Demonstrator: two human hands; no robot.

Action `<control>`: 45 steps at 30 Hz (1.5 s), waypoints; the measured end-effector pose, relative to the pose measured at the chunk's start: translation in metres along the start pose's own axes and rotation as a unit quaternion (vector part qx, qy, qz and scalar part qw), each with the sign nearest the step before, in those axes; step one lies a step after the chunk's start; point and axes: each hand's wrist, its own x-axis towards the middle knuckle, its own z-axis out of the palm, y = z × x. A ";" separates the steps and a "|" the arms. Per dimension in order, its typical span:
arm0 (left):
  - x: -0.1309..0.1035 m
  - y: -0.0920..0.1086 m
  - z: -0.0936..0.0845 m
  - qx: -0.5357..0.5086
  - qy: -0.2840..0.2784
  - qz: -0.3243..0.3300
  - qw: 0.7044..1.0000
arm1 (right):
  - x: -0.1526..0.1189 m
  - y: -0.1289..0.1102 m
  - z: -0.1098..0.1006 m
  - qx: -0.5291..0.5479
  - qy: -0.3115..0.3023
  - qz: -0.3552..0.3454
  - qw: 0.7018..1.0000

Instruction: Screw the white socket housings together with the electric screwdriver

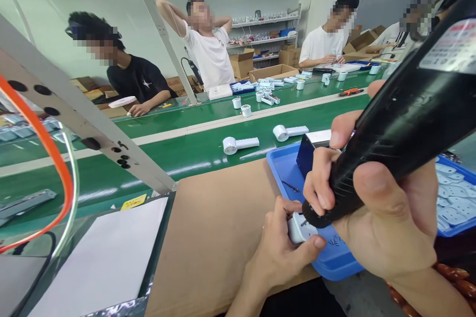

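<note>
Screwdriver on a small white part
Lower right: right hand (pixel 386 208) grasps the electric screwdriver (pixel 401 124); left hand (pixel 282 252) grips the white housing (pixel 299 228) above the blue tray (pixel 282 168).

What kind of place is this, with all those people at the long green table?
It looks like a factory assembly line. A green conveyor belt carries identical small white devices, co-workers sit along it, and the person's right hand holds an electric screwdriver against a white part steadied by the left hand.
</note>
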 end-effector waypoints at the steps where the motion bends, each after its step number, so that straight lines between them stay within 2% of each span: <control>1: 0.000 -0.001 0.000 -0.005 0.001 0.004 1.000 | -0.001 -0.001 -0.001 -0.008 0.005 -0.007 1.000; 6: 0.003 -0.007 -0.002 -0.066 -0.008 0.028 0.997 | -0.014 0.000 -0.005 -0.039 0.026 -0.059 0.997; 10: 0.004 -0.007 -0.005 -0.078 -0.024 -0.007 0.997 | -0.016 -0.004 -0.018 -0.067 0.051 -0.079 0.993; 13: 0.003 -0.005 -0.005 -0.067 -0.018 -0.032 0.997 | -0.007 -0.012 -0.041 -0.075 0.042 -0.096 0.992; 16: 0.003 -0.004 -0.005 -0.084 -0.007 -0.032 0.996 | 0.002 -0.011 -0.076 -0.137 0.056 -0.129 0.981; 20: 0.002 -0.005 -0.005 -0.094 -0.002 -0.037 0.995 | 0.002 0.009 -0.120 -0.198 0.075 -0.152 0.966; 23: 0.003 -0.005 -0.006 -0.100 -0.008 -0.042 0.994 | -0.004 0.023 -0.136 -0.198 0.093 -0.152 0.964; 27: 0.004 -0.005 -0.005 -0.104 -0.005 -0.043 0.994 | -0.010 0.028 -0.138 -0.191 0.108 -0.140 0.965; 31: 0.004 -0.004 -0.005 -0.108 -0.006 -0.041 0.993 | -0.012 0.021 -0.128 -0.185 0.076 -0.119 0.972; 35: 0.004 -0.004 -0.005 -0.102 0.001 -0.032 0.994 | -0.005 0.011 -0.120 -0.184 0.063 -0.144 0.970; 39: 0.004 -0.005 -0.005 -0.110 0.002 -0.033 0.993 | 0.000 0.018 -0.128 -0.200 0.061 -0.156 0.965; 45: 0.002 -0.007 -0.005 -0.110 0.003 -0.021 0.994 | -0.008 0.028 -0.142 -0.198 0.082 -0.153 0.965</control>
